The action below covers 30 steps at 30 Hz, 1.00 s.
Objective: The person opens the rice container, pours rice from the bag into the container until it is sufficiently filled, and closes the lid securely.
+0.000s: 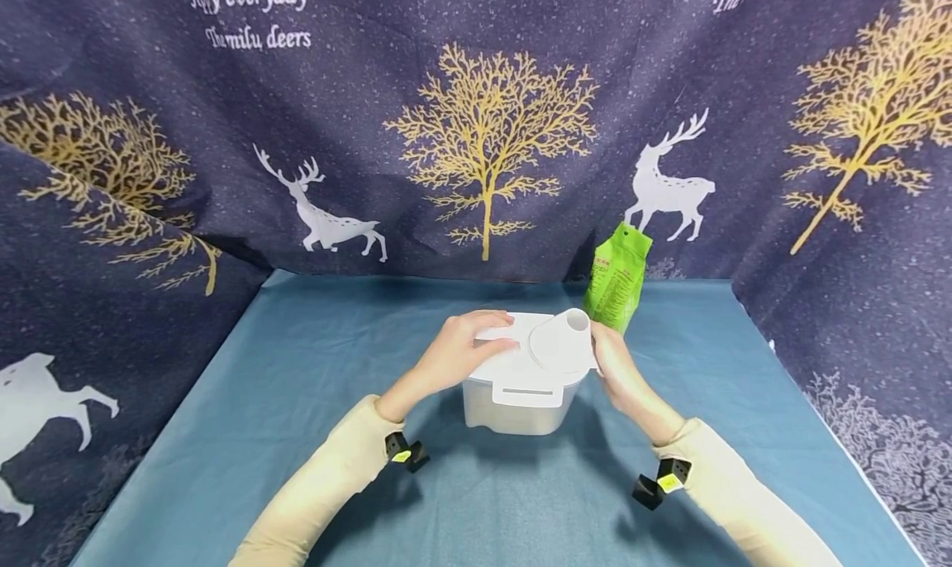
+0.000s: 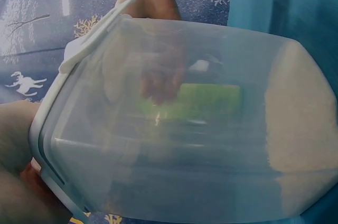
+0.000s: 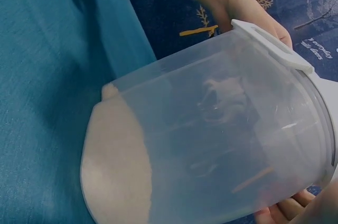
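Note:
A translucent plastic storage container with a white lid stands at the middle of the blue cloth. A short round spout rises from the lid's right part, and a white latch hangs at the front. Pale fine contents fill the bottom of the container in the right wrist view. My left hand grips the lid's left side, thumb and fingers over its top. On the opposite side my right hand holds the lid's edge, its fingers partly hidden behind the spout.
Behind the container, to the right, a bright green bag stands upright near my right hand. A dark blue curtain with printed deer and trees hangs at the back and sides of the blue tablecloth.

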Tool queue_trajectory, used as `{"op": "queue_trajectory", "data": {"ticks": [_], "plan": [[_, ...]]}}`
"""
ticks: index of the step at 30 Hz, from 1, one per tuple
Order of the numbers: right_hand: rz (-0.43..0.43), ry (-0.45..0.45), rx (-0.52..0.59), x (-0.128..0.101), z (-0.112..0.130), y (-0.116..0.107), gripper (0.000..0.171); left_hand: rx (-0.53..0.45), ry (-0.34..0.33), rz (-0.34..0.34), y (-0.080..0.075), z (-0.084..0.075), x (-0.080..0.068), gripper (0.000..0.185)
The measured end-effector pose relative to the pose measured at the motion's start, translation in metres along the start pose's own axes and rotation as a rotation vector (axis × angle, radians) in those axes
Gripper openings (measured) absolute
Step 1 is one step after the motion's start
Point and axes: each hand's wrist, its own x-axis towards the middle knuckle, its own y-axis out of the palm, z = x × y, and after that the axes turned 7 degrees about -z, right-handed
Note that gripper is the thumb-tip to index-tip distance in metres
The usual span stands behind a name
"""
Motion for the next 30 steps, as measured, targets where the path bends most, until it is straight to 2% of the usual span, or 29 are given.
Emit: {"op": "queue_trajectory", "data": {"ticks": [4,11,19,23,30], "plan": [[0.035,0.038,0.110,-0.002,0.003,0.000,0.042,-0.007,-0.001,-0.002,0.000,0.000,0.001,0.031],[0.040,0.062,0.143,-0.005,0.006,-0.001,0.042,-0.009,-0.001,-0.009,0.000,0.000,0.002,0.029],[0.043,-0.004,0.297,-0.006,0.004,0.001,0.043,-0.007,-0.016,-0.046,-0.004,-0.005,0.004,0.032],[0.085,-0.020,0.312,-0.006,0.002,0.000,0.048,-0.013,-0.030,-0.063,-0.008,-0.004,0.004,0.031],[0.111,0.010,0.264,-0.007,0.002,-0.001,0.045,-0.011,-0.049,-0.090,-0.016,-0.001,0.002,0.028]]}}
